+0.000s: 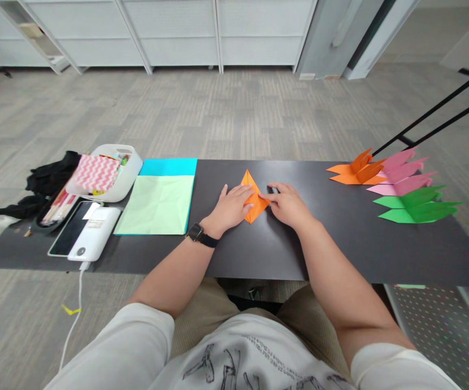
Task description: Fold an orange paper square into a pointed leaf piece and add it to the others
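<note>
One orange paper diamond under bare fingers

The left hand lies over the left part of the diamond, its fingers flat and slightly apart. From the other side, the right hand reaches an index finger onto the paper near its right corner; the rest of that hand is partly curled, and I cannot tell whether it holds anything, as the greyish patch there is too small to read. The diamond rests on the dark surface, a crease running down its upper point. A black watch circles the left wrist. Beyond it, to the left, a pale green sheet overlaps a blue sheet; farther off are a white device, a phone and a white basket. Well to the right stand orange folded pieces, pink folded pieces and green folded pieces.
</note>
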Motion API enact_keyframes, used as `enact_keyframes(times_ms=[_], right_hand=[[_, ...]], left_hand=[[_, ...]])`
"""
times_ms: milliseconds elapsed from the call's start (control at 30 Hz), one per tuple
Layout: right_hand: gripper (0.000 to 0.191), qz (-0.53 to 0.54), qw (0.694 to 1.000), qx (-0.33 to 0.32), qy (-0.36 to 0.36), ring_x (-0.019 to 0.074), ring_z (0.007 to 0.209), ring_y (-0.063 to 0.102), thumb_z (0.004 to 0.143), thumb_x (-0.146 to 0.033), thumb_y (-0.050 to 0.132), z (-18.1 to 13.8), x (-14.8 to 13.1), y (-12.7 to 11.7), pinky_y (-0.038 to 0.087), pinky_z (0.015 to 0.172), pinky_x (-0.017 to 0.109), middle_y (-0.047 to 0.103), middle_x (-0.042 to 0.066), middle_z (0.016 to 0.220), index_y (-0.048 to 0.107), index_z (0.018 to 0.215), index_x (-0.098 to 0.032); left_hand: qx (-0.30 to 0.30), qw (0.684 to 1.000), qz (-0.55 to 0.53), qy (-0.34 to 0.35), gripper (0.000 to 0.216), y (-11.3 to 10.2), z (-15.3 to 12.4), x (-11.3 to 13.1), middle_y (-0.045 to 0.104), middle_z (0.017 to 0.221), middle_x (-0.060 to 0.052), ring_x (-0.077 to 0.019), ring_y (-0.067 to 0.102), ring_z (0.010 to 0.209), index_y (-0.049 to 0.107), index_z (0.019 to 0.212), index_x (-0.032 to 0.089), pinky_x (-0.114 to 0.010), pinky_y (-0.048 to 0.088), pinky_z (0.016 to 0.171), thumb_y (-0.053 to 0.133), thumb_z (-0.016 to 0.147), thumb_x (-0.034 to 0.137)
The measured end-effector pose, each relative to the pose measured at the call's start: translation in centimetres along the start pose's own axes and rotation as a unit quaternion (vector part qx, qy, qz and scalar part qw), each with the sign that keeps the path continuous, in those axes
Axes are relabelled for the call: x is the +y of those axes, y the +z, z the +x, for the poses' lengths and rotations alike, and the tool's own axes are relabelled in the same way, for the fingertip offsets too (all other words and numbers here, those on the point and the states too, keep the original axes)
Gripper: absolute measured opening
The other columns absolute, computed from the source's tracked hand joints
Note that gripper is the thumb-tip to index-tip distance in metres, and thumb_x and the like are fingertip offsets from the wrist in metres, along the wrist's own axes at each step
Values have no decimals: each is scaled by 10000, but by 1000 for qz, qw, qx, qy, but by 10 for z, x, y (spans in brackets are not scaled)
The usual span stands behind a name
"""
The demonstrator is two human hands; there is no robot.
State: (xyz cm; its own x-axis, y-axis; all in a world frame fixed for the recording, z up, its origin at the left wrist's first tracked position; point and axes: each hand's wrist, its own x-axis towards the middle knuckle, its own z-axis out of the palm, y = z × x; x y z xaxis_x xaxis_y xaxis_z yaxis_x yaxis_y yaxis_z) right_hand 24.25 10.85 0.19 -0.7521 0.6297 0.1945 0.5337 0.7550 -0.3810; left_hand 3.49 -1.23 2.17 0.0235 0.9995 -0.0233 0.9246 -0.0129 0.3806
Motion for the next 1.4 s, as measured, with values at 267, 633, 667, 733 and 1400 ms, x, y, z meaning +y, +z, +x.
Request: enact_keyframes(times_ms=[267,633,667,733,1400], right_hand=[[502,0,999,-33,-18,326,1413,552,928,-70,573,-1,-5,-7,426,1261,582,654,68,1500,856,1221,-362],[494,22,991,-75,-105,296,1368,551,932,-61,576,-12,-26,-8,392,1246,609,661,58,1400,871,1119,-411],[486,22,991,-78,-107,296,1353,555,934,-65,580,-13,-29,-9,378,1252,619,666,60,1374,873,1108,-412],[467,21,990,-86,-113,294,1310,568,934,-74,594,-15,-34,-10,344,1270,635,677,61,1311,877,1085,-414],[333,22,989,51,137,389,1351,588,955,-301,648,3,-5,3,447,1212,614,645,146,1429,836,1229,-275]], left_hand=[[4,1000,-11,-1,486,-2,3,-3,466,1735,-35,-262,402,1619,580,1566,307,-640,156,1374,460,1095,315],[8,1000,-6,-7,457,-2,6,-5,495,1717,-18,-247,434,1591,613,1522,318,-617,190,1369,477,1086,284],[10,1000,-7,-9,455,-2,6,-5,499,1713,-16,-246,439,1588,618,1515,318,-616,193,1369,481,1083,282],[11,1000,-9,-10,452,-1,7,-6,507,1708,-11,-244,446,1582,626,1507,321,-615,196,1369,488,1077,286],[38,999,-28,9,455,5,8,-3,532,1681,-70,-274,479,1556,636,1496,296,-593,245,1361,587,1044,306]])
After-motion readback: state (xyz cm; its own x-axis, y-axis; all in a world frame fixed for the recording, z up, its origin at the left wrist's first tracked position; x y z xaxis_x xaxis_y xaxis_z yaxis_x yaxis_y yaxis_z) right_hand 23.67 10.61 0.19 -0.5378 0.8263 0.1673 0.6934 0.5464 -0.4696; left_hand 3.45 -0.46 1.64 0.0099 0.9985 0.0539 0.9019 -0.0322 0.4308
